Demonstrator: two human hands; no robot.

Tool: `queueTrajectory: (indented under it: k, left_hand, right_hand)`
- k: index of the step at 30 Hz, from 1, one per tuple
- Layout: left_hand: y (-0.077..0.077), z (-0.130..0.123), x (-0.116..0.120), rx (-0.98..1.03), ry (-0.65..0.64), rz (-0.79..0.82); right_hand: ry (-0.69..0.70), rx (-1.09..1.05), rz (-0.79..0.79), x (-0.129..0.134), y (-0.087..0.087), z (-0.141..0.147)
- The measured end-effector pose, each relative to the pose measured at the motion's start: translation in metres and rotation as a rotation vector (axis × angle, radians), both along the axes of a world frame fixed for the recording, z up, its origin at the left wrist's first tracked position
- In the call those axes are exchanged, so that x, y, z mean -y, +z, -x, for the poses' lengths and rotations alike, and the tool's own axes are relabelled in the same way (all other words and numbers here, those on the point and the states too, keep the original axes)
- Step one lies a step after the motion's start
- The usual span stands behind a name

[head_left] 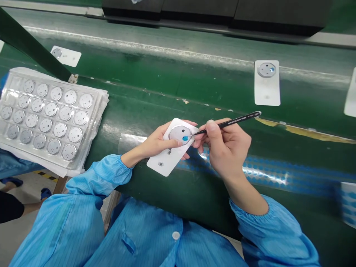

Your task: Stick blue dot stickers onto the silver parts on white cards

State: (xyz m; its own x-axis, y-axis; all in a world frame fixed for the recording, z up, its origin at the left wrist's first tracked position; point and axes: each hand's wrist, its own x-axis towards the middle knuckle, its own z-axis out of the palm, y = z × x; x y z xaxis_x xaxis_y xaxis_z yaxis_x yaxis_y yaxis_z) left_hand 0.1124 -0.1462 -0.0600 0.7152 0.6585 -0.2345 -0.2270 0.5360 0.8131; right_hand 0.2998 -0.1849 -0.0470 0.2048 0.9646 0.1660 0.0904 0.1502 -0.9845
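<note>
A: What is seen far to the left of the gripped card?

B: A clear blister tray (16, 79) of grey octagonal discs (59, 129) is laid on a stack of trays, well apart from the hands, and a small white card (66, 56) is seen beyond it on the green belt (155, 78).

A: And how is the white card held?

B: The white card (167, 159) is gripped by the left hand (155, 142), thumb on top, fingers curled beneath. A grey disc (179, 132) with a blue dot (185, 138) is carried on its upper end.

A: What is closed in the other hand?

B: Black tweezers (230, 120) are pinched in the right hand (226, 148), just right of the card; their tip is brought to the blue dot.

A: And further right?

B: Another white card with a disc (267, 83) is laid on the belt, beyond the tweezers' end. A strip of blue dots (267, 170) is spread under and to the right of the right hand.
</note>
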Motion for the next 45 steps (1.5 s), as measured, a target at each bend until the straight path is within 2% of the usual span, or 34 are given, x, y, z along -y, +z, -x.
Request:
queueTrajectory:
  k: [17,21,26,28,32,35,37,39,43,45]
  left_hand:
    - [-0.003,0.000,-0.001,0.025,-0.010,-0.026]
    - [-0.004,-0.001,-0.001,0.000,-0.011,-0.022]
    - [-0.001,-0.003,-0.002,-0.099,0.047,-0.084]
    - [-0.001,-0.004,-0.001,-0.122,0.077,-0.073]
    - [-0.004,-0.005,-0.001,-0.153,0.177,0.060]
    - [-0.007,-0.006,-0.001,-0.174,0.256,0.106]
    - [-0.008,-0.006,-0.001,-0.141,0.289,0.097]
    - [-0.012,-0.007,0.000,-0.082,0.294,0.076]
    - [-0.021,-0.007,0.002,-0.052,0.319,-0.020]
    - [-0.024,-0.008,0.003,-0.048,0.294,-0.058]
  right_hand:
    - [0.010,-0.004,-0.025,0.000,0.000,0.002]
    - [0.024,-0.004,-0.067,0.000,-0.004,0.000]
    - [0.045,0.044,-0.121,0.002,-0.006,0.000]
    - [0.021,0.045,-0.144,0.002,-0.006,0.001]
    - [-0.113,-0.010,-0.239,-0.001,-0.005,0.002]
    - [-0.201,0.067,-0.327,-0.005,-0.008,0.002]
    - [-0.199,0.127,-0.281,-0.005,-0.012,0.003]
    - [-0.128,0.126,-0.135,-0.004,-0.017,0.004]
    - [0.112,-0.051,0.171,0.002,-0.024,0.009]
    - [0.167,-0.133,0.256,0.003,-0.024,0.012]
